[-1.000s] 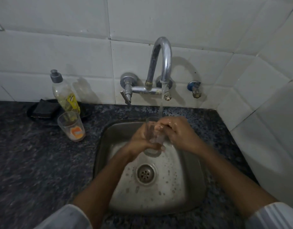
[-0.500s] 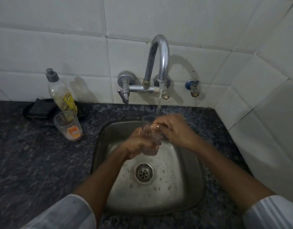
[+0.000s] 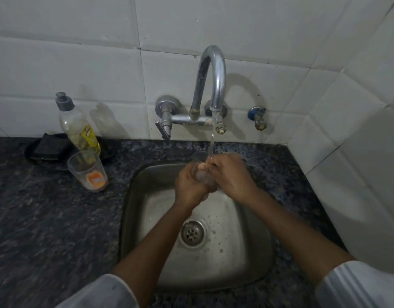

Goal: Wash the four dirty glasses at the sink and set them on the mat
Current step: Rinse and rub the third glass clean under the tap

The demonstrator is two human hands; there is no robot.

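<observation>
Change: glass in hand [image 3: 200, 168] sits higher and closer under the stream than a second ago; the view has also dipped a little, so part of that shift may be the camera
Meaning: judged to be mid-rinse on one glass, with setting down not yet begun
Left hand [image 3: 190, 185]: wrapped around the lower body of the glass from the left, fingers closed on it
Right hand [image 3: 230, 174]: closed over the glass from the right, thumb at the rim, as if rubbing the wall
Glass position: upright between both hands, over the far part of the sink [image 3: 253, 252], mouth up beneath the tap [image 3: 213, 81]
Water [image 3: 212, 134]: running in a thin stream that meets the rim and the right hand
Second glass [image 3: 88, 172]: on the worktop [image 3: 47, 230] left of the sink, well apart from the hands, an orange patch low inside, seemingly unwashed
Soap bottle [image 3: 79, 127]: just behind that glass
Mat: not in view
Other glasses: none visible
</observation>
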